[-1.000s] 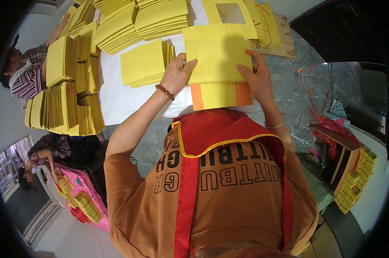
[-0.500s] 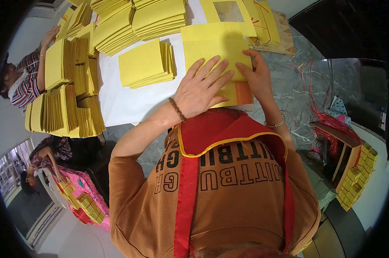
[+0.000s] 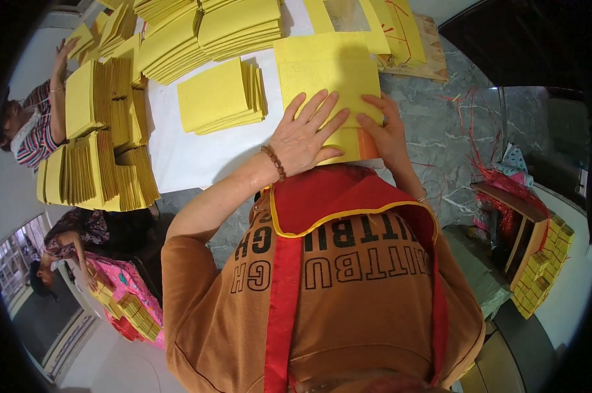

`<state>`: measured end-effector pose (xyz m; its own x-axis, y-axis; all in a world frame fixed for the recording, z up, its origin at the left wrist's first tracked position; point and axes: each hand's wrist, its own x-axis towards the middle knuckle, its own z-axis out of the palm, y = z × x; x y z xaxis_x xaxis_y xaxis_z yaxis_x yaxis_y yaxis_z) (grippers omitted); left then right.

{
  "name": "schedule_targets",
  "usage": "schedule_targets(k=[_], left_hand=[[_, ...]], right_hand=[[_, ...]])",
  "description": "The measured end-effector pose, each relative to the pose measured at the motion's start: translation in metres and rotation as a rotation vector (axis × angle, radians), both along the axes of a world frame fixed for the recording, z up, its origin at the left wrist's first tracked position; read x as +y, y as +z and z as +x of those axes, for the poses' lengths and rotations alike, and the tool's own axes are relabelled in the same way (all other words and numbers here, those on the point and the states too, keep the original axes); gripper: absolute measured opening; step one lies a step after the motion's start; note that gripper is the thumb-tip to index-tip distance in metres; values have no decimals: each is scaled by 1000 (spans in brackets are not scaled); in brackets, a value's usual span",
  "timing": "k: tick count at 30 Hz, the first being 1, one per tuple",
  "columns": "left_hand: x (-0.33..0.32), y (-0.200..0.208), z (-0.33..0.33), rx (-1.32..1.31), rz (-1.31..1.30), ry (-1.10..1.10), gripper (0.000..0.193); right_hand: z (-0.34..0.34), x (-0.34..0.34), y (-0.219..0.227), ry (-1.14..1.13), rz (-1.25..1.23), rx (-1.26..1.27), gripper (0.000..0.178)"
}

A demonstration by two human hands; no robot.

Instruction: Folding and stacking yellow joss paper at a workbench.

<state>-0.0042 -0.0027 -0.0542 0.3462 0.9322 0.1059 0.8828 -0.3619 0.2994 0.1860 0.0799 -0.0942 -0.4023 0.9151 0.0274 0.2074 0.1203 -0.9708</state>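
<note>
A yellow paper sheet (image 3: 328, 72), with a crosswise line near its far edge and an orange patch at its near right corner, lies at the near edge of the white-covered table. My left hand (image 3: 309, 131) rests flat on it, fingers spread. At the sheet's right edge, my right hand (image 3: 386, 128) has its thumb and forefinger apart and touching the paper; its other fingers are partly hidden. Left of the sheet sits a small pile of folded yellow paper (image 3: 220, 97).
Large stacks of folded yellow paper (image 3: 240, 29) line the far side, with more bundles (image 3: 89, 164) along the left. Red-tied yellow bundles (image 3: 400, 33) stand at far right. Two co-workers sit at left, one by a pink-covered table (image 3: 139, 288). Red string (image 3: 505, 190) hangs at right.
My right hand has slid down the sheet's right edge, toward me. My left hand has shifted slightly nearer, still flat on the paper. The far-left co-worker's hand now holds a yellow piece.
</note>
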Motion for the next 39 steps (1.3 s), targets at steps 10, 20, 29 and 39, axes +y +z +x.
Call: schedule_targets(k=[10, 20, 29, 39], left_hand=[[10, 5, 7, 255, 190, 15, 53], [14, 18, -25, -58, 337, 45, 52], [-44, -6, -151, 194, 460, 382, 47], [-62, -79, -152, 182, 185, 480, 54]], right_hand=[[7, 1, -10, 17, -127, 154, 26], [13, -8, 1, -73, -314, 503, 61], [11, 0, -11, 2, -333, 184, 55], [7, -4, 0, -45, -391, 199, 53]])
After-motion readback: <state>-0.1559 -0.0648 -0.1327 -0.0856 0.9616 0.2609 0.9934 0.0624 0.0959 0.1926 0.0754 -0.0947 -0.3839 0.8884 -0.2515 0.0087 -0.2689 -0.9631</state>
